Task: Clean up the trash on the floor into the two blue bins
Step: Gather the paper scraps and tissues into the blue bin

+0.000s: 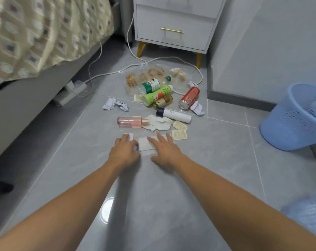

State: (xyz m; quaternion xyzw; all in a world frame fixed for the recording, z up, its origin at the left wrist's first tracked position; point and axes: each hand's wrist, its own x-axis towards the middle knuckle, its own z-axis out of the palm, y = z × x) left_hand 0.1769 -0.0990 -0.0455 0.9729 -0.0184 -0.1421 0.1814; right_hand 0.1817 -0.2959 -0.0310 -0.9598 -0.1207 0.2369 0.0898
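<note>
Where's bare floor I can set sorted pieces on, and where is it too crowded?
Bare tile runs from the bed base to the crumpled tissues, and between the yellow packets and the upright blue bin. The tile under both forearms is bare too. It is crowded from the pink bottle back to the red can and white cord.

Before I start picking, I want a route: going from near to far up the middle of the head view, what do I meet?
Flat white papers under both hands → pink bottle → white tube with dark cap → small amber bottle → green bottle → clear water bottle → plastic food bags → nightstand.
</note>
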